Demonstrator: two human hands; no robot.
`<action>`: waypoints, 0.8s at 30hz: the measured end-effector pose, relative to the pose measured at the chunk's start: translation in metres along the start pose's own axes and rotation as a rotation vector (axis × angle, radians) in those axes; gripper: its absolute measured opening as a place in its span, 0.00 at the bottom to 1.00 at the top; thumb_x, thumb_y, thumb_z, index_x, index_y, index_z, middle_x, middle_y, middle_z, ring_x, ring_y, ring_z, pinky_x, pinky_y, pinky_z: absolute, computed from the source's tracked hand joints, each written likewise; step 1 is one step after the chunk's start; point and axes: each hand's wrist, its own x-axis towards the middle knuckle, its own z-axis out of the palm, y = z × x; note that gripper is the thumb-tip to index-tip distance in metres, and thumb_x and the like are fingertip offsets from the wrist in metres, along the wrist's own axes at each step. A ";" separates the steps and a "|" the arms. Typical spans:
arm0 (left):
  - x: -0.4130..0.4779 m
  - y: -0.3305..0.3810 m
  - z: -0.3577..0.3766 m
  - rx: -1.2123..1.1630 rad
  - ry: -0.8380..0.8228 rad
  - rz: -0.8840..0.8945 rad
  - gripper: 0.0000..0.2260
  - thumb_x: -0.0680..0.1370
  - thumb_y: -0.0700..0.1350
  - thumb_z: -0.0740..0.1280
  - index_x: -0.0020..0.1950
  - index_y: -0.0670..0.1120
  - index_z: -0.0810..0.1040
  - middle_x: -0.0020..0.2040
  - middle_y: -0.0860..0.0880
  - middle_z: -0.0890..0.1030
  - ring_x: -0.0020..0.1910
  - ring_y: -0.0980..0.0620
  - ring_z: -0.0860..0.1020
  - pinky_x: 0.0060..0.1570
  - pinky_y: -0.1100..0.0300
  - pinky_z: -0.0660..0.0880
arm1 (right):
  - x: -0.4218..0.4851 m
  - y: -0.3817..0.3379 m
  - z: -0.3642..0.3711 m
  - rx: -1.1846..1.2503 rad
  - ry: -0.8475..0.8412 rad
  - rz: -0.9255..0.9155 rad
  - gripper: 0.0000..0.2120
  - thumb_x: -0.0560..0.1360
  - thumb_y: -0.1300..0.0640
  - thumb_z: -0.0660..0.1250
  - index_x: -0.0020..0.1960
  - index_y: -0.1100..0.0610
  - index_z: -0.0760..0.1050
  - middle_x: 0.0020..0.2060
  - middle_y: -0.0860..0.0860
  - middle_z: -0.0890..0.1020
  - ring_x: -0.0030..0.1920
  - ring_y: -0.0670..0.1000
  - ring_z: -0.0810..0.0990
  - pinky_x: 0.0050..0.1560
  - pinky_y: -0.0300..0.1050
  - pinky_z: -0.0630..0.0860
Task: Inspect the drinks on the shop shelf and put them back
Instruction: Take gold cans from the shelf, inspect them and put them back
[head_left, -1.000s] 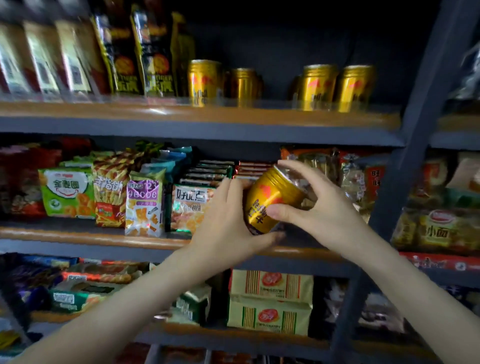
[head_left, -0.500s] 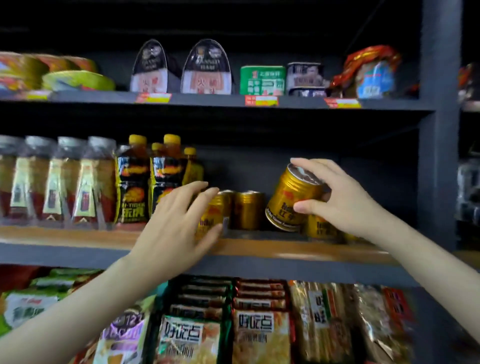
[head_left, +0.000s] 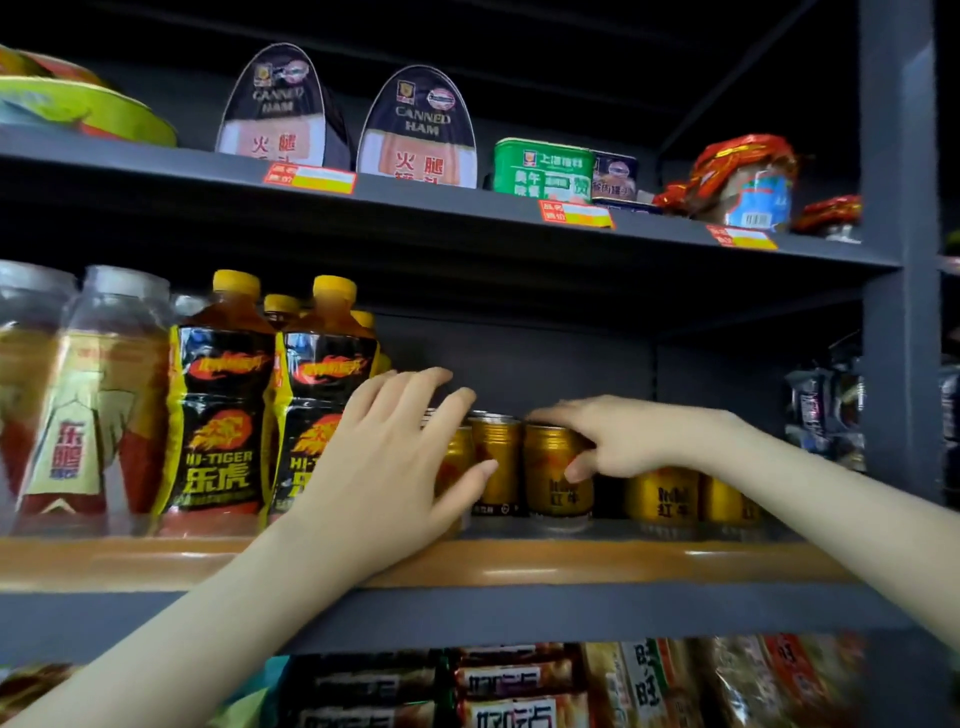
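Closest in, two bare forearms reach up from the bottom corners. Right under them there's a row of snack packs (head_left: 519, 691) on the lowest level.

Next up is the drinks shelf (head_left: 675, 564), with an orange-brown front lip over a grey steel edge. The left hand (head_left: 384, 478) is out flat with the fingers straight and a bit spread. It's in front of a gold can that's mostly hidden, and honestly I can't tell if it's touching it or just hovering.

The right hand (head_left: 634, 439) has the can (head_left: 558, 488): fingers draped over the top, thumb pressed into the side. It stands upright on the shelf near the front, just beside a neighbour can (head_left: 496, 467) on its left. Two more cans (head_left: 660, 499) sit to its right, partly behind the wrist.

Further left are the Hi-Tiger bottles (head_left: 223, 415) with yellow caps, then some clear bottles (head_left: 109, 395) with red and cream labels, kinda blurry. The back wall (head_left: 519, 358) is dark grey, and a grey post (head_left: 898, 312) runs up the right side.

Up top, the next shelf (head_left: 467, 208) has ham tins (head_left: 421, 130), a green tin (head_left: 543, 166), red-wrapped packs (head_left: 743, 176) and price tags (head_left: 311, 180) on the edge. The whole unit is dim.
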 end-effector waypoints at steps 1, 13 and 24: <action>0.000 0.000 0.000 0.002 0.003 0.007 0.25 0.78 0.60 0.57 0.63 0.43 0.77 0.61 0.41 0.77 0.59 0.41 0.76 0.62 0.47 0.70 | 0.000 -0.001 0.001 -0.052 -0.017 0.027 0.36 0.78 0.52 0.66 0.79 0.47 0.49 0.77 0.53 0.57 0.77 0.51 0.55 0.75 0.47 0.51; -0.003 0.001 0.003 0.047 0.059 -0.010 0.24 0.78 0.59 0.57 0.61 0.42 0.79 0.62 0.40 0.77 0.60 0.40 0.76 0.66 0.47 0.64 | 0.032 -0.018 0.034 -0.198 0.071 0.121 0.53 0.72 0.48 0.73 0.78 0.59 0.36 0.77 0.58 0.54 0.76 0.59 0.53 0.74 0.52 0.58; -0.007 0.002 0.008 0.069 0.140 -0.001 0.23 0.77 0.58 0.59 0.58 0.41 0.80 0.63 0.38 0.76 0.61 0.39 0.76 0.66 0.45 0.64 | 0.095 -0.003 0.066 -0.142 0.097 0.275 0.56 0.74 0.61 0.71 0.72 0.46 0.22 0.77 0.59 0.37 0.76 0.60 0.35 0.75 0.55 0.43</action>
